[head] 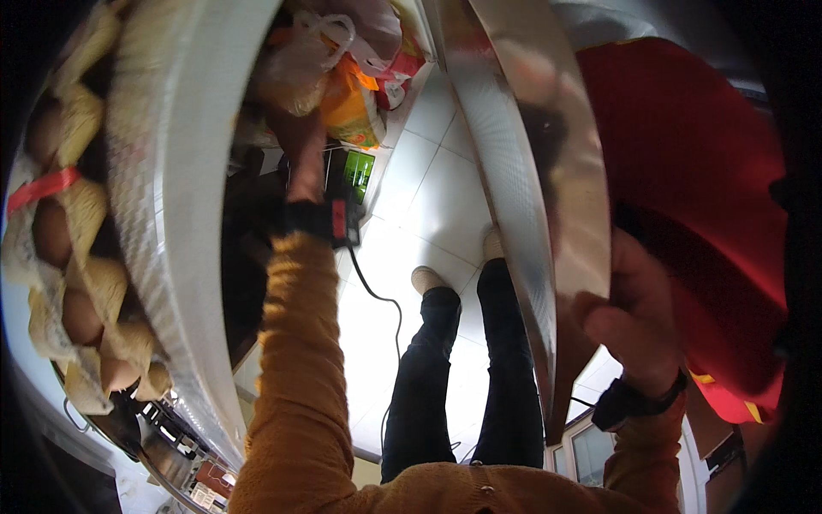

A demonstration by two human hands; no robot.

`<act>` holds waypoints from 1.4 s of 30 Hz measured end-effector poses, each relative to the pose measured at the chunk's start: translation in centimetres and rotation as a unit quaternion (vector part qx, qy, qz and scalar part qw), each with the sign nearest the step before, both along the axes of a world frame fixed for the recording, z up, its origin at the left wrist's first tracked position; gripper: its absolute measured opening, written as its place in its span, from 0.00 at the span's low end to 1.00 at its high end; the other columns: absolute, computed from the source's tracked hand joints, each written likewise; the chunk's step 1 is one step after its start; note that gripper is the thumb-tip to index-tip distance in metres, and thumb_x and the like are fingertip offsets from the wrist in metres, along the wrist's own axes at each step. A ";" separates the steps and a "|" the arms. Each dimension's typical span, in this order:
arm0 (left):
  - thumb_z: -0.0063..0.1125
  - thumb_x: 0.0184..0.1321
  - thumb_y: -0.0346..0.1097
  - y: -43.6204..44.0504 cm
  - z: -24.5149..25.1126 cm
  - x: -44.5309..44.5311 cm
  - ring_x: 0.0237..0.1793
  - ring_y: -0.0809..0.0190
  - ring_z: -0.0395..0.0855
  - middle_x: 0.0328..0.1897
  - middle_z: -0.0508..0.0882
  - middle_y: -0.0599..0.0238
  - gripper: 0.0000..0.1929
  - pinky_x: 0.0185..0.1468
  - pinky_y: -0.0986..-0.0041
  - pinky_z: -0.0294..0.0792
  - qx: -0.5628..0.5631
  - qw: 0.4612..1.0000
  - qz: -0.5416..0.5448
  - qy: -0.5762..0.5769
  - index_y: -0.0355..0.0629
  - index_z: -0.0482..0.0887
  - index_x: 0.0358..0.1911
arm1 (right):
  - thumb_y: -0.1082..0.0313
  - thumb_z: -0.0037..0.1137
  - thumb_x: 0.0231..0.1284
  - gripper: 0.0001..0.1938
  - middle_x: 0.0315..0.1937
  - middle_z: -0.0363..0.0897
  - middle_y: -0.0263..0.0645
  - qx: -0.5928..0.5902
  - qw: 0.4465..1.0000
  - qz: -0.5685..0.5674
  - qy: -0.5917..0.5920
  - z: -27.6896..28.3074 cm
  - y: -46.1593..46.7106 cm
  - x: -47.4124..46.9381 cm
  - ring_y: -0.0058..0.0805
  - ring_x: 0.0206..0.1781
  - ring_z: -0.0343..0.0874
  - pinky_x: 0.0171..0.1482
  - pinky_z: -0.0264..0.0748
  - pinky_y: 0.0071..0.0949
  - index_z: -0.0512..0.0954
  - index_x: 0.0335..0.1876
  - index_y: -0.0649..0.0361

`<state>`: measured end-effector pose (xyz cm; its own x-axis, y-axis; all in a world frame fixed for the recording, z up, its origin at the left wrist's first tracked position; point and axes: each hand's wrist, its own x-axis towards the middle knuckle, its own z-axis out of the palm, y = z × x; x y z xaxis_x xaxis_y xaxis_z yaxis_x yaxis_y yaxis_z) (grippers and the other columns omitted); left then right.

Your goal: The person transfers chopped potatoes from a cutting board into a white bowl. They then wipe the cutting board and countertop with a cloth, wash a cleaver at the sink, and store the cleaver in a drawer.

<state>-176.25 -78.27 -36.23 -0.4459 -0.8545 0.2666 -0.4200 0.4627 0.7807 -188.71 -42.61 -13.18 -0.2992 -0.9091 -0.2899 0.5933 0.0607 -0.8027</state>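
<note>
My left hand (297, 132) reaches into a cabinet below a metal-edged counter (189, 193). It is blurred and in shadow, right by a translucent plastic bag (292, 77), and its fingers are hidden. An orange and yellow packet (350, 106) and a pale plastic bag with loop handles (372, 32) lie close to it. To the right, a shiny cabinet door (578, 193) stands swung out. My right hand (636, 315) grips the edge of that door, its thumb showing on the near side.
A pulp egg tray (90, 276) holding brown eggs sits on the counter at left. Red fabric with yellow trim (693, 193) hangs beyond the door. A black cable (379, 295) runs from my left wrist device. White floor tiles (424, 186) lie below.
</note>
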 end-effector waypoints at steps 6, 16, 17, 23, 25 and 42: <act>0.62 0.45 0.34 16.0 1.1 10.6 0.62 0.42 0.56 0.60 0.61 0.41 0.39 0.66 0.62 0.50 0.167 0.960 0.008 -0.224 0.32 0.55 0.60 | 0.64 0.50 0.57 0.09 0.29 0.70 0.31 0.049 0.999 -0.005 0.001 0.5 -1.1 1.9 0.13 0.30 0.70 0.32 0.70 0.15 0.67 0.39 0.57; 0.57 0.52 0.29 29.9 16.1 28.3 0.41 0.60 0.78 0.40 0.79 0.59 0.11 0.43 0.72 0.71 0.383 0.899 -0.041 -0.210 0.41 0.78 0.40 | 0.65 0.49 0.58 0.11 0.36 0.72 0.32 0.180 0.982 -0.046 0.021 1.4 -6.5 7.7 0.19 0.38 0.72 0.40 0.70 0.21 0.69 0.44 0.58; 0.56 0.52 0.29 30.3 17.1 29.9 0.41 0.60 0.78 0.40 0.79 0.59 0.11 0.44 0.72 0.71 0.399 0.894 -0.037 -0.198 0.41 0.78 0.40 | 0.65 0.49 0.58 0.11 0.38 0.72 0.32 0.174 0.983 -0.046 0.031 1.5 -7.3 8.4 0.19 0.39 0.72 0.41 0.70 0.21 0.69 0.45 0.58; 0.53 0.52 0.31 33.2 21.0 36.6 0.38 0.58 0.81 0.38 0.81 0.57 0.10 0.41 0.71 0.73 0.408 0.889 0.078 -0.192 0.40 0.80 0.38 | 0.63 0.50 0.58 0.10 0.37 0.71 0.29 0.175 0.980 -0.095 0.009 1.0 -12.3 11.7 0.20 0.40 0.70 0.45 0.72 0.33 0.70 0.43 0.54; 0.53 0.52 0.30 34.8 22.6 38.1 0.36 0.58 0.82 0.36 0.82 0.56 0.10 0.40 0.71 0.73 0.420 0.881 0.121 -0.179 0.38 0.80 0.38 | 0.62 0.51 0.58 0.09 0.35 0.70 0.28 0.158 0.982 -0.107 0.000 0.5 -13.6 12.2 0.20 0.37 0.68 0.46 0.72 0.36 0.70 0.42 0.53; 0.53 0.54 0.33 49.4 29.6 38.9 0.37 0.59 0.81 0.36 0.82 0.55 0.12 0.43 0.72 0.71 0.410 0.832 0.368 -0.068 0.38 0.79 0.41 | 0.60 0.42 0.63 0.11 0.35 0.74 0.31 0.130 0.984 -0.049 -0.108 -9.4 -19.6 7.4 0.25 0.33 0.73 0.54 0.70 0.43 0.70 0.47 0.54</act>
<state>-137.32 -28.90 -6.64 0.2995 -0.7787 -0.5512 -0.4639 -0.6237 0.6291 -181.29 -62.22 -22.58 -0.2872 -0.7656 -0.5756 0.7620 0.1815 -0.6216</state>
